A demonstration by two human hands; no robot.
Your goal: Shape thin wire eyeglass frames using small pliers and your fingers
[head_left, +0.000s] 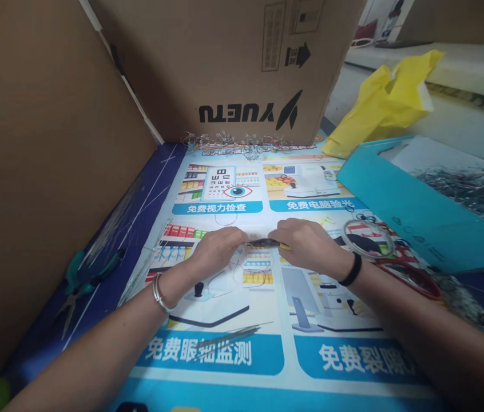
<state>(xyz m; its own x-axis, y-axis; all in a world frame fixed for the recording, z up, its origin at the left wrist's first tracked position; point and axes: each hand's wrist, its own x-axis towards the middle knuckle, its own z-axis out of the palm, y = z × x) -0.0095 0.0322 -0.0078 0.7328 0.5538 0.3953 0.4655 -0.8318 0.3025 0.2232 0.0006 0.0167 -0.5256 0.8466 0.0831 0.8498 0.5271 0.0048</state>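
Note:
Over the middle of the printed sheet, my right hand is closed around a pair of pliers with dark jaws and a bit of yellow handle showing. The jaws point left, toward my left hand. Its fingers are pinched together at the tips of the jaws. Faint thin wire seems to trail in loops below those fingertips, but what exactly they pinch is too fine to make out. A bundle of thin wire pieces lies nearer to me on the sheet.
Cardboard walls stand at the back and left. Teal-handled pliers and long wires lie left. Right are a clear ring-shaped roll, red-handled scissors, a blue box with tangled wire and a yellow bag.

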